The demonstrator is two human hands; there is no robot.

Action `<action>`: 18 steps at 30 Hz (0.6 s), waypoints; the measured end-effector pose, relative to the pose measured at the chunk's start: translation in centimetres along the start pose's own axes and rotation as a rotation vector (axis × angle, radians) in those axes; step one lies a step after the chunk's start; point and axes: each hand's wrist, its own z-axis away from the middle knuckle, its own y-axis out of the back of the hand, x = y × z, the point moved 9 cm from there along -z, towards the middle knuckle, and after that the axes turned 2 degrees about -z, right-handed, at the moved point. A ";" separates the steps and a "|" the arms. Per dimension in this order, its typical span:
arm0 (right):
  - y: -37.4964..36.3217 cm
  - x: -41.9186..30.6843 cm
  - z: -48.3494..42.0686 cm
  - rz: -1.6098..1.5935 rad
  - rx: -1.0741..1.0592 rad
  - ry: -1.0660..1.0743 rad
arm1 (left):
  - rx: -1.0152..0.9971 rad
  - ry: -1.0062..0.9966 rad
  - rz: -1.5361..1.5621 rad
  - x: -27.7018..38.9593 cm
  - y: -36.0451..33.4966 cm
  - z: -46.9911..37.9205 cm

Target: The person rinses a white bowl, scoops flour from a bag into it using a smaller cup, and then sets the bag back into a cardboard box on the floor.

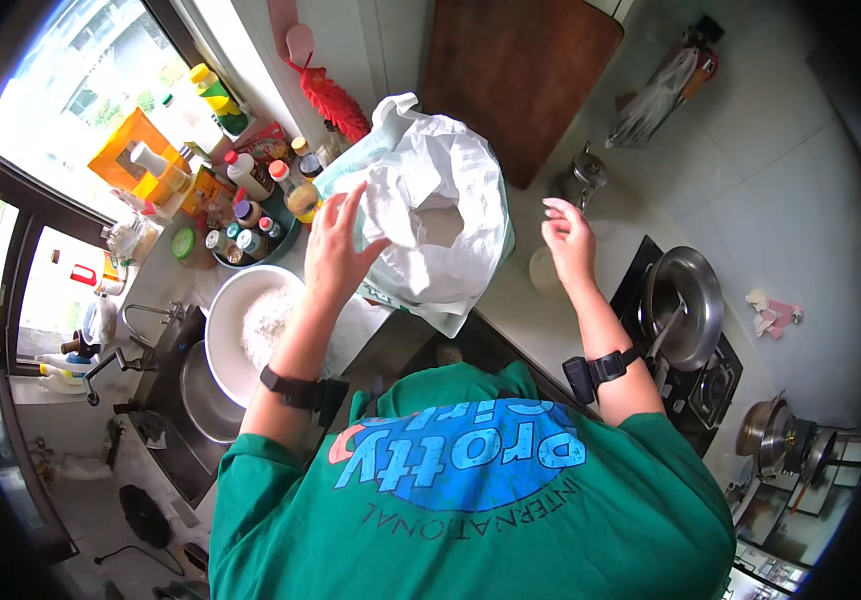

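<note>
A large white and pale green bag [468,277] stands before me with its crumpled mouth spread wide. Pale contents [439,225] show down inside it. My left hand [337,251] is at the bag's left rim, fingers and thumb apart; whether it touches the rim I cannot tell. To the bag's right, my right hand [571,244] hovers apart from it with loosely curled fingers, holding nothing. A white bowl [222,330] sits by the sink, partly behind my left forearm. White powder like flour [269,319] lies in the bowl.
Bottles and jars crowd a round tray [280,244] at the left. Beyond the bowl is a steel sink [209,390]. A wooden board [517,75] leans at the back. At the right, a wok [689,292] rests on the gas hob [723,382], near a lidded glass container [586,171].
</note>
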 end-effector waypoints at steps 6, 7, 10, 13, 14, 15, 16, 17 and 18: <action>-5.2 -11.0 -1.7 0.317 -0.106 0.413 | -0.099 -0.025 -0.071 1.2 -5.0 -2.9; -5.7 -12.2 -2.1 0.431 -0.068 0.504 | -0.127 -0.041 -0.068 1.7 -5.7 -3.1; -7.9 -12.2 -4.1 0.511 -0.090 0.520 | -0.254 -0.044 -0.104 1.7 -9.2 -3.3; -10.9 -12.4 -5.4 0.661 -0.138 0.533 | -0.375 -0.035 -0.130 0.6 -12.3 -3.0; -11.9 -12.6 -5.7 0.708 -0.148 0.513 | -0.378 -0.050 -0.118 0.3 -13.0 -2.8; -12.8 -12.4 -6.1 0.757 -0.162 0.490 | -0.411 -0.056 -0.132 0.0 -14.1 -2.6; -13.3 -12.5 -6.5 0.802 -0.135 0.507 | -0.443 -0.065 -0.146 -0.1 -15.2 -2.4; -13.9 -12.0 -7.4 0.850 -0.119 0.490 | -0.474 -0.073 -0.160 -0.3 -16.2 -2.2; -14.6 -11.6 -8.1 0.899 -0.105 0.472 | -0.513 -0.117 -0.188 0.0 -16.8 -2.1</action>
